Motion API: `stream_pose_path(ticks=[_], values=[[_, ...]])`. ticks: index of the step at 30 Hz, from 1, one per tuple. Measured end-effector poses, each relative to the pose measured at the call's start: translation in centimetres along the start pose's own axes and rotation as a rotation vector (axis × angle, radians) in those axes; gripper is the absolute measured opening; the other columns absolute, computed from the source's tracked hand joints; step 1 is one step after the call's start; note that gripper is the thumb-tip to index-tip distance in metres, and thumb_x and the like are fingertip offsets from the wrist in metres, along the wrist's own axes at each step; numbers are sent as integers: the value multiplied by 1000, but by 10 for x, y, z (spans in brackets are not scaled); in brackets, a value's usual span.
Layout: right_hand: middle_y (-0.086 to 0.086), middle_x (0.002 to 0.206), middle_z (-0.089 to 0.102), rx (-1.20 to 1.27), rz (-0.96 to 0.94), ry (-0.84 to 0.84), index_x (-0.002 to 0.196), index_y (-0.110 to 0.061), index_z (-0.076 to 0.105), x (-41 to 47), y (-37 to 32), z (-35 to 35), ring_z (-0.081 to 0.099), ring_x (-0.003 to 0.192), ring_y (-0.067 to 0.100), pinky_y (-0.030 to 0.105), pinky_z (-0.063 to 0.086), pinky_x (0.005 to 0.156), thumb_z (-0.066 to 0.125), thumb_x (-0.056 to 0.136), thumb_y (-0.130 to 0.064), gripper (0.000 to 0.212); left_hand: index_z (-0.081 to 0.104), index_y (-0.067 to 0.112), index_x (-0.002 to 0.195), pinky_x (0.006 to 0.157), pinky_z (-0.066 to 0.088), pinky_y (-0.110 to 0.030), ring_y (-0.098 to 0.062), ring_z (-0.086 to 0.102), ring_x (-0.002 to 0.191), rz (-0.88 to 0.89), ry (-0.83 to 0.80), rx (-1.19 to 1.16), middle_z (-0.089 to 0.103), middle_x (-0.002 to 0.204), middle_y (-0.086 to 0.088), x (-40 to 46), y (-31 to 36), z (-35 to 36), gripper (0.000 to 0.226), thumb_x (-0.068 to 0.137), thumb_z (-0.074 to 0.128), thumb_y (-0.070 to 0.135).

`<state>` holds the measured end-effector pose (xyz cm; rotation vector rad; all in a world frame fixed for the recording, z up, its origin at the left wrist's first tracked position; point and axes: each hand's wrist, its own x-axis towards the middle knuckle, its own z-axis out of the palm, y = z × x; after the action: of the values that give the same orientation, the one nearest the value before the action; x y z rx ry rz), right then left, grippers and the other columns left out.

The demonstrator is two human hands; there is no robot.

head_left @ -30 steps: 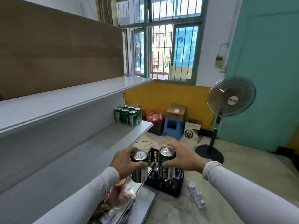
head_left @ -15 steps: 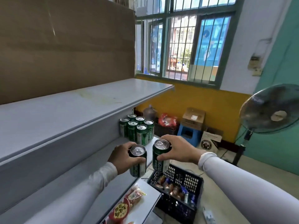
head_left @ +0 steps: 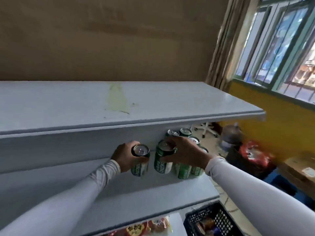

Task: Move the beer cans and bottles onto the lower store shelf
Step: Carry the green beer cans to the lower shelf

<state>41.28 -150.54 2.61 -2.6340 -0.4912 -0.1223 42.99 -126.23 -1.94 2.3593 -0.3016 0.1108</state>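
Plainly each hand's grip curls round a green can lettered "NGTAO": left hand (head_left: pixel 123 155), right hand (head_left: pixel 185 151).

Single head-worn view, angled forward and down, close over the lower shelf (head_left: pixel 153 189).

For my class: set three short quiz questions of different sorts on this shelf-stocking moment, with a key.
1. True or false: the left hand grips a green can.
2. What does the right hand hold? A) bottle B) can C) nothing
3. Fill in: the stocked cans stand on the ___ shelf.

Key: 1 true; 2 B, the second can; 3 lower.
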Motion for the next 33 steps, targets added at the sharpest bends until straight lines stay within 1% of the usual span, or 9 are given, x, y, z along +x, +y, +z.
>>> stream_pose_path(ticks=[3, 8, 10, 12, 15, 19, 23, 25, 33], values=[[2, 89, 69, -17, -110, -28, 100, -18, 62, 28, 14, -3, 65, 81, 24, 39, 54, 71, 78, 63, -61, 59, 64, 25, 86, 71, 51, -32, -17, 64, 79, -68, 87, 6, 68, 82, 5, -2, 4, 7, 60, 46, 67, 68], [-2, 97, 71, -22, -188, -109, 114, -24, 62, 53, 30, 19, 65, 87, 20, 33, 52, 75, 82, 64, -55, 62, 69, 27, 96, 78, 53, -30, -16, 67, 88, -159, 164, -4, 72, 93, 6, -6, -3, 24, 66, 45, 62, 66], [-2, 101, 71, -47, -209, -127, 117, -25, 61, 62, 34, 26, 65, 90, 20, 30, 50, 74, 83, 64, -54, 64, 68, 28, 98, 79, 52, -29, -17, 67, 90, -177, 174, 4, 72, 96, 6, 1, -5, 27, 65, 44, 65, 63], [-2, 105, 71, -73, -224, -120, 121, -26, 59, 73, 39, 30, 65, 93, 21, 28, 46, 73, 82, 65, -55, 67, 67, 28, 98, 76, 50, -26, -17, 65, 89, -176, 184, 7, 71, 96, 6, 11, -7, 30, 56, 49, 76, 54], [-2, 108, 70, -125, -228, -102, 123, -27, 57, 86, 47, 35, 64, 97, 22, 28, 45, 74, 81, 64, -58, 71, 66, 28, 96, 74, 48, -27, -20, 64, 88, -167, 216, 2, 71, 96, 3, 24, -9, 36, 48, 55, 85, 42], [0, 106, 69, -165, -189, -84, 122, -26, 56, 99, 59, 38, 64, 97, 25, 33, 49, 77, 80, 62, -62, 73, 65, 24, 98, 76, 50, -30, -23, 64, 91, -165, 227, 28, 71, 98, -1, 41, -10, 45, 49, 56, 86, 40], [2, 108, 68, -175, -175, -73, 122, -25, 55, 110, 69, 43, 64, 96, 26, 31, 45, 71, 77, 61, -68, 77, 66, 23, 99, 79, 50, -32, -24, 64, 92, -164, 240, 30, 70, 99, -2, 57, -13, 47, 50, 57, 85, 44], [2, 109, 69, -182, -165, -74, 121, -27, 54, 114, 73, 46, 63, 96, 26, 32, 47, 73, 75, 60, -71, 78, 66, 23, 97, 79, 50, -33, -25, 63, 91, -175, 246, 32, 70, 97, -3, 63, -15, 49, 50, 57, 83, 47], [0, 113, 66, -212, -127, -98, 117, -24, 60, 130, 71, 49, 62, 103, 25, 34, 51, 81, 79, 62, -62, 69, 61, 18, 81, 70, 47, -32, -25, 61, 81, -181, 238, 52, 66, 82, 0, 84, -18, 52, 40, 60, 82, 45]])
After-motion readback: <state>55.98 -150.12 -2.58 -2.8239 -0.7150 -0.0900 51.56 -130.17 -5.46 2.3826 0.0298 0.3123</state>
